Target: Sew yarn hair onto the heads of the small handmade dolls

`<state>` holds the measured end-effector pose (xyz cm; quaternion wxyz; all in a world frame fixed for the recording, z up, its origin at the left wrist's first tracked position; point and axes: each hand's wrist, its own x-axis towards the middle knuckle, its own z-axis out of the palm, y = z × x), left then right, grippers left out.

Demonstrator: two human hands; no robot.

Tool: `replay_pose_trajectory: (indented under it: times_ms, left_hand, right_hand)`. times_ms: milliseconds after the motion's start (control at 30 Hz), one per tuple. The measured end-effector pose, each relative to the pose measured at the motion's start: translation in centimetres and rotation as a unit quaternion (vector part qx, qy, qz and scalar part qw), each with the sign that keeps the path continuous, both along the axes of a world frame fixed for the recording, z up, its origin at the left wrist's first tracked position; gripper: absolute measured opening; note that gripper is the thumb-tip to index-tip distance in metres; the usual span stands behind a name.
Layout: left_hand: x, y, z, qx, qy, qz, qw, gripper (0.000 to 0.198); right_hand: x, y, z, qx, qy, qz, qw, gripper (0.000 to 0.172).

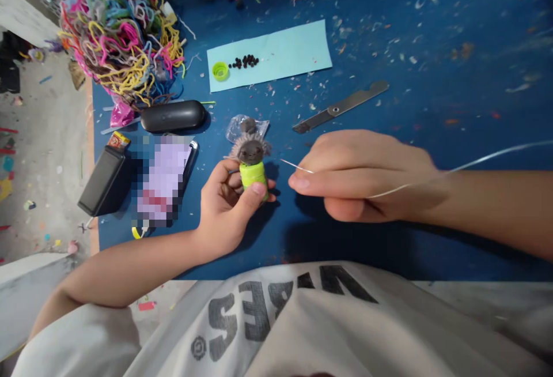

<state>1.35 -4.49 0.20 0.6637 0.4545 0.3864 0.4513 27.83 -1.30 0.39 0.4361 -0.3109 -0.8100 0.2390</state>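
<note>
My left hand (228, 204) is wrapped round a small figure (252, 161) with a grey-brown head, a fringed collar-like edge, a small ball on top and a bright green bottle-like body. The figure stands upright in the grip, its face toward me. To its right, my right hand (363, 175) pinches a thin needle-like metal piece (296, 165) between thumb and fingers. Its tip points left, apart from the figure. A pale thread or wire (488, 159) trails from behind this hand to the right edge. Behind the figure lies a clear plastic bag (237, 127).
A light blue paper strip (294, 48) holds a green cap (220, 71) and several dark beads (246, 61). A metal blade (341, 107) lies beyond my right hand. Leftward are a yarn heap (125, 37), a black case (173, 116), a blurred phone (164, 178) and a black box (106, 181).
</note>
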Motion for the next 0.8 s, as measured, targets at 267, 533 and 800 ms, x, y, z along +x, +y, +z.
replay_pose_trajectory:
  times_ms: [267, 533, 800]
  left_hand:
    - [-0.3, -1.0, 0.5, 0.034, 0.034, 0.008, 0.999, 0.05]
    - [-0.4, -1.1, 1.0, 0.072, 0.044, 0.005, 0.996, 0.037]
    - [-0.5, -0.9, 0.9, 0.099, 0.084, 0.005, 0.992, 0.04]
  right_hand:
    - [0.0, 1.8, -1.0, -0.114, 0.003, 0.127, 0.985, 0.077]
    - [0.6, 1.7, 0.1, -0.102, -0.003, 0.159, 0.982, 0.065]
    - [-0.1, 0.8, -0.3, -0.134, -0.01, 0.125, 0.983, 0.078]
